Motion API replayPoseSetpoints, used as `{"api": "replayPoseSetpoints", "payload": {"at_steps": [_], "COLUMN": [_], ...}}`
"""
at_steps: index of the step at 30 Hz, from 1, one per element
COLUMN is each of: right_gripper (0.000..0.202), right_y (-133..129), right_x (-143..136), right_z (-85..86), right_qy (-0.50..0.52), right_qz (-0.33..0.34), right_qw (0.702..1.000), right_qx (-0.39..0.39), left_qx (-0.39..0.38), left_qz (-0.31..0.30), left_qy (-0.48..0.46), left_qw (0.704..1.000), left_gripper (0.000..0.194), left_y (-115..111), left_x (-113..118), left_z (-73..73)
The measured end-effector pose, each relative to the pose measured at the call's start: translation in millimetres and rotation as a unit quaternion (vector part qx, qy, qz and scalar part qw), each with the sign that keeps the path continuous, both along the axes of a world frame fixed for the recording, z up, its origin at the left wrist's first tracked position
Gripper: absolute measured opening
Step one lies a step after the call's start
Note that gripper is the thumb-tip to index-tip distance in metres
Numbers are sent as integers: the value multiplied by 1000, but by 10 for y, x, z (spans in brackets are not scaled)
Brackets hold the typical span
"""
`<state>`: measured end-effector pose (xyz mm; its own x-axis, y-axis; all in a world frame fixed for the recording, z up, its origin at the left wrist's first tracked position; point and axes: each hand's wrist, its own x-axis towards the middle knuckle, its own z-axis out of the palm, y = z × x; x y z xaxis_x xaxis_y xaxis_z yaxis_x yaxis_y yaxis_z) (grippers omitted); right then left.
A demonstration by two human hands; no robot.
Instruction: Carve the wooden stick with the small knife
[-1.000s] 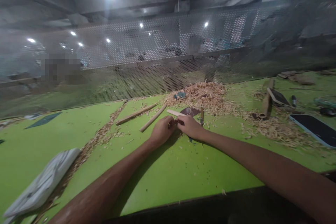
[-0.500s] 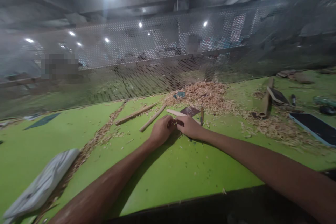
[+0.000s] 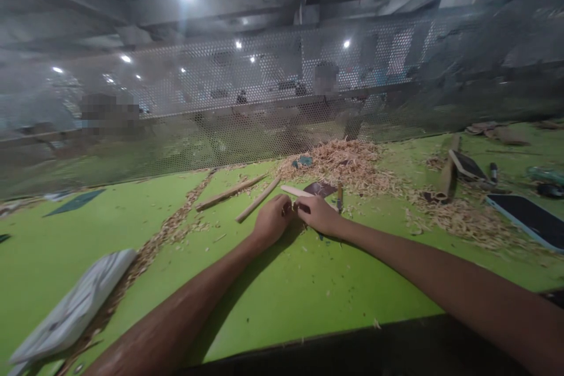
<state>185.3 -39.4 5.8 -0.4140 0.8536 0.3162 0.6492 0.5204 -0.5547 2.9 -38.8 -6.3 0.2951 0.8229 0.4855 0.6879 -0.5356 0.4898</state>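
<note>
My left hand [image 3: 272, 215] and my right hand [image 3: 321, 213] meet over the middle of the green table [image 3: 299, 288], fingers curled and pinched together. Between the fingertips there may be something tiny, but it is too small to name. Just behind my right hand lies a pale wooden stick [image 3: 294, 191], partly hidden by the hand, with a dark flat piece [image 3: 321, 189] beside it. A short brownish tool [image 3: 339, 195] stands out past the right hand's knuckles. Left of my left hand rest a curved wooden stick [image 3: 258, 200] and a longer, darker stick [image 3: 229, 192].
A heap of wood shavings [image 3: 348, 158] lies against the mesh screen [image 3: 247, 129]. At right are a blue-edged phone [image 3: 526, 217], a second dark device [image 3: 469, 165] and a wooden block [image 3: 450, 170]. A folded white cloth [image 3: 74, 305] lies at left, near a line of shavings [image 3: 170, 226].
The view has shifted slightly, so everything sits a little lower and to the right. Both hands keep nearly the same pinched pose in the same spot.
</note>
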Motion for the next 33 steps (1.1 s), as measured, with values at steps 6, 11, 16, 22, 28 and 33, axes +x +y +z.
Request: {"api": "replayPoseSetpoints", "payload": {"at_steps": [6,11,16,22,28,33], "right_gripper": [16,17,18,14,16,16], "right_y": [14,12,-3,8,5,7], "right_x": [3,2,0,2,-2,1], "right_z": [-28,-28,-14,-18,-23,-37], "right_qy": [9,9,5,-1,0,-1], "right_qz": [-12,-17,-19,-6,-15,-19], "right_qw": [1000,1000,1000,1000,1000,1000], "right_qx": [8,18,14,21,16,16], "left_qx": [-9,-25,-11,-11,-9,-26], "left_qz": [15,3,-5,0,-4,-12], "left_qy": [2,7,6,4,6,2], "left_qw": [1000,1000,1000,1000,1000,1000], "left_gripper": [9,8,13,11,11,8], "left_y": [12,13,24,36,26,11], "left_x": [2,10,10,5,9,16], "left_z": [-7,4,-15,-36,-19,9]}}
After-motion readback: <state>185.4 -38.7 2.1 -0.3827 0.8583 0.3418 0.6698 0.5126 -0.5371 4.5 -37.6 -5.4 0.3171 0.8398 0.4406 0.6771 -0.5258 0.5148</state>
